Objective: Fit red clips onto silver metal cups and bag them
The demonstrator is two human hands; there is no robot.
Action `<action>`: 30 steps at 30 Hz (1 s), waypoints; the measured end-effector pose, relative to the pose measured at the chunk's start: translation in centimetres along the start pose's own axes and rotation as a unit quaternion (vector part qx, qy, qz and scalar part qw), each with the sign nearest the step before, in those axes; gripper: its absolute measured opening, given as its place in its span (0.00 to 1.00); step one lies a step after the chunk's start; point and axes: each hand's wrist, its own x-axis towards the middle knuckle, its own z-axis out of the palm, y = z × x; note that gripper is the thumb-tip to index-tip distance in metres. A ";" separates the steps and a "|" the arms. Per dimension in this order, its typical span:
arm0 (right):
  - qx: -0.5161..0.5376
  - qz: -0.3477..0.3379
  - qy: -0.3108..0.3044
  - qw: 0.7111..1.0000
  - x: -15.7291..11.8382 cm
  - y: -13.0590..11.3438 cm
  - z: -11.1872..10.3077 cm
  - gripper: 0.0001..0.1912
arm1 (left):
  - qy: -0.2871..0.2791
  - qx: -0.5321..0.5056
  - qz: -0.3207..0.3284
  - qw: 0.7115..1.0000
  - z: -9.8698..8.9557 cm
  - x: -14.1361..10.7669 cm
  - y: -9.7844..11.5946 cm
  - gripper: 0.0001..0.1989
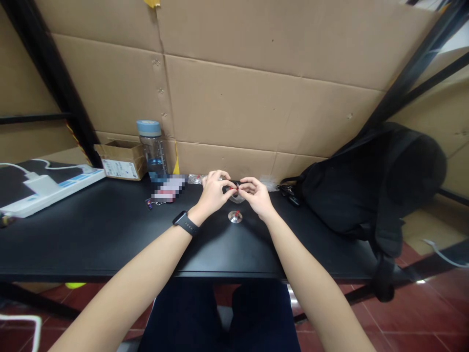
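Over our black surface (128, 239), left hand (215, 191) and right hand (255, 195) pinching a small red piece (232, 187), metal disc (235, 217) nearby

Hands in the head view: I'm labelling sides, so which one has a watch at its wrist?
The left hand: a black watch is strapped around its wrist, whereas the right hand has a bare wrist.

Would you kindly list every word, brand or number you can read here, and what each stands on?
No text can be read in this view.
White label on the small cardboard box: print too small and blurred.
Marks on the side of the blue-lidded water bottle: too small to read.
Pixelated card: unreadable.
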 end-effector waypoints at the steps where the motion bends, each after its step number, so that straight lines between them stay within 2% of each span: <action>1: 0.001 -0.001 0.001 1.000 0.0 0.0 -0.1 0.23 | 0.001 -0.009 0.004 1.000 0.0 0.0 0.1 0.05; 7: -0.073 -0.009 0.000 0.997 0.1 -0.1 -0.1 0.19 | 0.047 -0.053 -0.030 0.997 -0.7 0.4 -0.1 0.12; 13: -0.091 -0.032 -0.020 0.995 0.0 -0.1 0.1 0.15 | -0.098 -0.023 0.013 0.995 0.1 0.1 -1.4 0.13; 16: -0.104 -0.032 -0.017 0.994 0.0 0.2 0.0 0.16 | -0.149 -0.019 0.016 0.988 0.7 -0.1 -2.1 0.12; 18: -0.114 -0.033 -0.024 0.993 0.0 0.3 0.0 0.16 | -0.164 -0.019 0.016 0.986 0.9 -0.1 -2.3 0.11; 23: -0.149 -0.052 -0.059 0.986 0.0 0.4 -0.1 0.14 | -0.151 0.005 0.015 0.988 0.5 0.0 -2.3 0.08; 26: -0.214 -0.053 -0.128 0.967 -0.1 -0.1 -1.0 0.13 | -0.145 0.035 0.010 0.989 0.1 0.2 -2.6 0.06; 30: -0.304 -0.030 -0.287 0.908 -0.3 -1.1 -2.2 0.13 | -0.152 0.060 -0.007 0.987 -0.3 0.4 -3.4 0.06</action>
